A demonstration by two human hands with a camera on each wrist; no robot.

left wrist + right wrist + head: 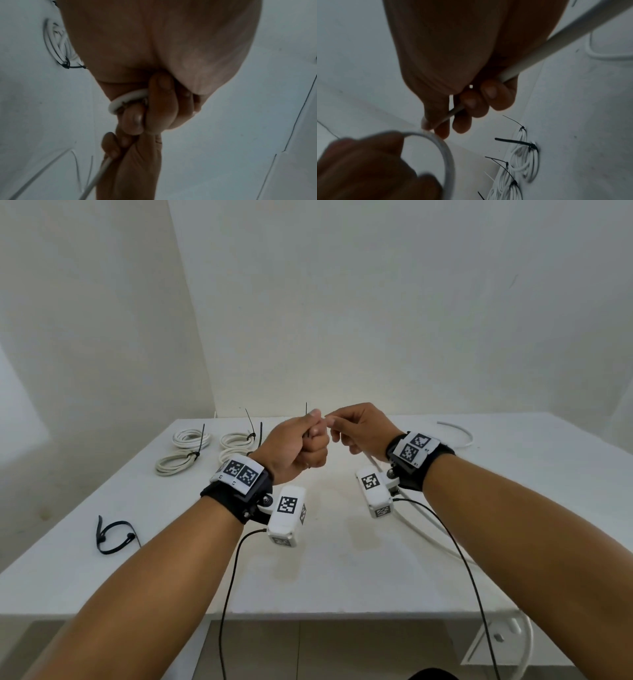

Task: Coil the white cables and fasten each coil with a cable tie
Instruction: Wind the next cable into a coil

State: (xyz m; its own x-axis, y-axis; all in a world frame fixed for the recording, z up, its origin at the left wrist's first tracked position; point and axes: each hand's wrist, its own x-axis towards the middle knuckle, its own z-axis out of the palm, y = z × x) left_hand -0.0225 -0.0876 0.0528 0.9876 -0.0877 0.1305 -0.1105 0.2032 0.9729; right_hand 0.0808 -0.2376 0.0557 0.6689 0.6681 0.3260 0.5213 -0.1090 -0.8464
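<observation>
My left hand (310,436) is a fist above the middle of the table, its fingers curled round a small loop of white cable (126,98). A thin black cable tie (306,409) sticks up out of that fist. Close beside it, my right hand (337,422) pinches the same white cable (453,112) between thumb and fingertips. The cable passes through the right palm and trails away (556,40) down to the table (428,529). In the right wrist view the left hand (359,169) holds the loop (447,155) just in front of the right fingertips.
Several white coils bound with black ties lie at the table's back left (190,438) (174,463) (525,155). Loose black ties (113,535) lie near the left edge. A curved stretch of white cable (459,429) lies at the back right. Thin black wrist-camera leads hang over the front edge (472,577).
</observation>
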